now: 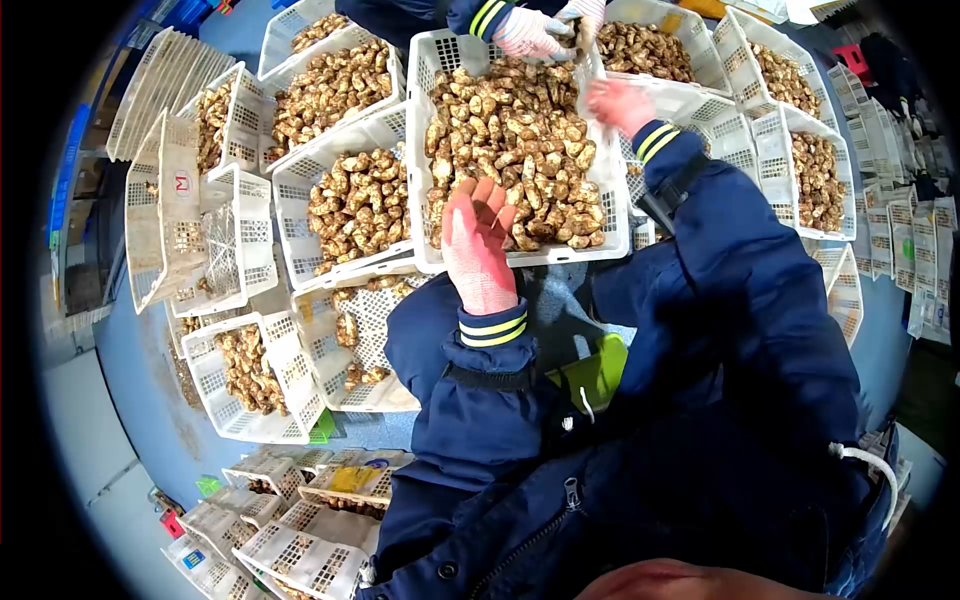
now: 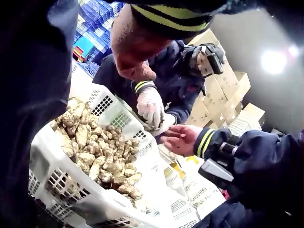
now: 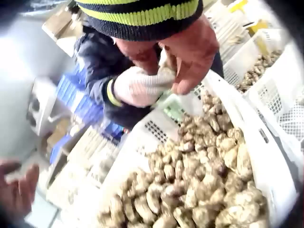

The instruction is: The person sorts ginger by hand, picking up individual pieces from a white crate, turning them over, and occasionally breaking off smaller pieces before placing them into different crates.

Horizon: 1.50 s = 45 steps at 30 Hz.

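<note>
A white perforated crate [image 1: 572, 256] heaped with knobby brown tubers [image 1: 520, 130] stands in front of me. My left hand [image 1: 478, 245] is over its near left part, palm up and fingers loosely bent, with nothing in it. At the right rim, my right hand [image 1: 622, 106] reaches toward the other person's gloved hands [image 1: 530, 35]. Those gloves hold a brown piece [image 1: 578, 38]. The left wrist view shows my right hand [image 2: 183, 140] with fingers extended beside the gloves. In the right wrist view its fingers [image 3: 194, 52] overlap a white glove [image 3: 142, 88].
More white crates of tubers [image 1: 358, 205] stand close on the left, with others [image 1: 815, 180] on the right. A partly filled crate [image 1: 375, 335] sits by my left knee. Something green [image 1: 605, 370] is below my lap. Cardboard boxes [image 2: 223, 95] are stacked behind the other person.
</note>
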Each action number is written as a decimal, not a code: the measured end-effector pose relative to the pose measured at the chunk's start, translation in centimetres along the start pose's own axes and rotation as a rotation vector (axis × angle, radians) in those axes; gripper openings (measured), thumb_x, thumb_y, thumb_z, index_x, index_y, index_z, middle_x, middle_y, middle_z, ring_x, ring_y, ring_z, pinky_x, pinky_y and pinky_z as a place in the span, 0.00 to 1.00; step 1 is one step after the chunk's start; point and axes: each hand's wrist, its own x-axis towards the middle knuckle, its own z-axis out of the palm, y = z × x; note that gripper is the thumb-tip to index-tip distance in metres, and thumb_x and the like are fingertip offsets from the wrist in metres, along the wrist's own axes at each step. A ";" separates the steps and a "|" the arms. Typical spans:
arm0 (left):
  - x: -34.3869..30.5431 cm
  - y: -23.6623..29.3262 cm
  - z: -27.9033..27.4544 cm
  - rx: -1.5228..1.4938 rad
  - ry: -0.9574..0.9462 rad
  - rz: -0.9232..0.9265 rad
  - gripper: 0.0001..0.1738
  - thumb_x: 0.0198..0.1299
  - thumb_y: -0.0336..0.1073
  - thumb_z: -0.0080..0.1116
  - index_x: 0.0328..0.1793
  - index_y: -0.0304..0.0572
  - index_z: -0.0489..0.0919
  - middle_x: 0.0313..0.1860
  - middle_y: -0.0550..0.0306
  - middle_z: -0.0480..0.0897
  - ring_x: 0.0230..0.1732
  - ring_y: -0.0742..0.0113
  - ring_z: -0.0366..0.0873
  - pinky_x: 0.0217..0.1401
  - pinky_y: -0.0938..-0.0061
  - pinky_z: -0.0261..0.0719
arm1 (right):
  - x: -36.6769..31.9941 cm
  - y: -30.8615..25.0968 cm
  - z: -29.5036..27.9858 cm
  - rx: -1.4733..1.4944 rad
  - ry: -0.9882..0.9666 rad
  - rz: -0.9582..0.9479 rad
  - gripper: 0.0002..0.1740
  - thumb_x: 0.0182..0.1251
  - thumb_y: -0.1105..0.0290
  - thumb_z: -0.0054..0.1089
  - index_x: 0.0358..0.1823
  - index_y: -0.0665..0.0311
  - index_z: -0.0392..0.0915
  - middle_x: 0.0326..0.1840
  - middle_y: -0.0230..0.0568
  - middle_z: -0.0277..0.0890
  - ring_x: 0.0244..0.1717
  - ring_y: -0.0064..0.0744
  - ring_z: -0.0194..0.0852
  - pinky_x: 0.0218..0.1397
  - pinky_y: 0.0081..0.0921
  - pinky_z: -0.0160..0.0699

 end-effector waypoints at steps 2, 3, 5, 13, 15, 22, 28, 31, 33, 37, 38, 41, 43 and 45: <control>-0.2 0.2 0.2 -0.006 -0.015 0.020 0.25 0.62 0.45 0.48 0.58 0.33 0.64 0.51 0.47 0.72 0.49 0.60 0.72 0.52 0.67 0.73 | -1.0 -5.1 4.5 0.054 -0.351 -0.072 0.20 0.55 0.56 0.50 0.47 0.53 0.76 0.50 0.38 0.74 0.47 0.39 0.73 0.54 0.34 0.69; -0.3 0.5 0.2 -0.002 -0.020 0.034 0.26 0.62 0.45 0.48 0.58 0.33 0.64 0.52 0.47 0.72 0.49 0.60 0.72 0.53 0.67 0.72 | -1.4 -6.6 6.6 0.004 -0.591 -0.074 0.20 0.52 0.56 0.51 0.46 0.54 0.77 0.45 0.45 0.76 0.47 0.41 0.74 0.53 0.36 0.69; -0.3 0.8 0.3 0.019 -0.002 0.033 0.26 0.62 0.45 0.48 0.58 0.32 0.64 0.52 0.46 0.72 0.49 0.60 0.72 0.53 0.68 0.73 | -3.0 -10.2 9.4 -0.398 -0.727 -0.175 0.17 0.50 0.60 0.51 0.40 0.55 0.79 0.40 0.46 0.78 0.44 0.43 0.75 0.49 0.38 0.72; -0.6 1.2 0.3 -0.023 -0.039 0.032 0.25 0.62 0.44 0.47 0.57 0.31 0.65 0.50 0.45 0.72 0.47 0.59 0.74 0.52 0.68 0.74 | -3.7 -8.5 11.8 -0.474 -0.506 -0.261 0.15 0.50 0.66 0.53 0.38 0.65 0.77 0.43 0.47 0.76 0.43 0.45 0.75 0.46 0.32 0.74; -0.5 1.2 0.3 -0.030 -0.039 0.035 0.24 0.63 0.45 0.46 0.57 0.31 0.65 0.50 0.46 0.73 0.47 0.59 0.73 0.52 0.68 0.74 | -2.9 -8.4 7.1 -0.034 -0.698 -0.190 0.22 0.50 0.68 0.52 0.48 0.67 0.72 0.41 0.44 0.76 0.41 0.38 0.74 0.45 0.30 0.75; -0.1 0.4 0.1 0.007 -0.052 0.018 0.23 0.63 0.45 0.46 0.55 0.33 0.67 0.48 0.49 0.74 0.46 0.61 0.74 0.51 0.68 0.73 | -9.0 -10.2 -0.2 1.598 -0.674 0.073 0.33 0.63 0.63 0.50 0.67 0.61 0.50 0.50 0.32 0.72 0.56 0.28 0.67 0.55 0.28 0.69; 0.1 0.0 0.0 0.017 -0.063 -0.003 0.21 0.63 0.44 0.46 0.55 0.35 0.69 0.46 0.49 0.76 0.43 0.64 0.75 0.45 0.72 0.75 | -9.4 -11.7 0.8 1.512 -0.435 0.187 0.20 0.62 0.63 0.53 0.52 0.67 0.68 0.40 0.33 0.74 0.39 0.22 0.74 0.41 0.20 0.76; 0.0 0.1 0.1 0.043 -0.062 -0.011 0.21 0.64 0.44 0.45 0.55 0.35 0.69 0.46 0.49 0.76 0.42 0.64 0.75 0.45 0.72 0.75 | -8.7 -11.1 1.7 1.416 -0.322 0.221 0.20 0.61 0.63 0.55 0.51 0.67 0.69 0.39 0.32 0.74 0.36 0.21 0.74 0.38 0.19 0.75; -0.2 -0.3 0.2 0.141 -0.052 -0.003 0.23 0.63 0.46 0.45 0.55 0.33 0.67 0.48 0.50 0.74 0.46 0.62 0.74 0.49 0.69 0.73 | -9.3 -11.4 1.4 1.487 -0.292 0.216 0.21 0.60 0.62 0.55 0.51 0.67 0.70 0.40 0.31 0.74 0.37 0.19 0.72 0.41 0.18 0.71; -0.6 -1.1 0.7 0.159 -0.197 -0.369 0.24 0.60 0.52 0.49 0.53 0.41 0.69 0.43 0.51 0.76 0.42 0.62 0.75 0.42 0.67 0.76 | -9.2 -12.1 2.0 1.483 -0.330 0.021 0.21 0.63 0.65 0.51 0.54 0.69 0.68 0.48 0.34 0.73 0.48 0.22 0.69 0.53 0.18 0.65; -0.9 -1.1 0.8 0.164 -0.215 -0.382 0.24 0.60 0.53 0.49 0.52 0.41 0.69 0.42 0.50 0.77 0.41 0.62 0.76 0.41 0.68 0.76 | -9.2 -12.0 2.6 1.488 -0.342 0.049 0.22 0.63 0.65 0.51 0.55 0.69 0.67 0.47 0.34 0.73 0.46 0.22 0.70 0.51 0.18 0.67; -1.0 -0.9 0.7 0.187 -0.241 -0.364 0.25 0.60 0.53 0.48 0.53 0.41 0.69 0.40 0.50 0.78 0.38 0.62 0.77 0.40 0.69 0.77 | -9.5 -12.7 1.7 1.414 -0.340 -0.096 0.27 0.62 0.66 0.51 0.62 0.65 0.60 0.43 0.30 0.72 0.32 0.20 0.73 0.39 0.19 0.73; -1.1 -0.9 0.5 0.207 -0.245 -0.342 0.24 0.61 0.53 0.47 0.53 0.41 0.69 0.39 0.50 0.78 0.37 0.63 0.77 0.40 0.69 0.77 | -9.6 -13.2 0.0 1.424 -0.426 -0.069 0.27 0.63 0.67 0.51 0.63 0.64 0.59 0.46 0.32 0.72 0.38 0.22 0.73 0.41 0.21 0.74; -1.0 -1.2 0.7 0.203 -0.290 -0.385 0.25 0.62 0.53 0.46 0.54 0.42 0.69 0.38 0.52 0.79 0.36 0.64 0.78 0.41 0.69 0.77 | -9.0 -13.6 0.7 1.402 -0.339 -0.147 0.27 0.63 0.68 0.50 0.64 0.63 0.58 0.52 0.35 0.71 0.43 0.24 0.71 0.44 0.22 0.74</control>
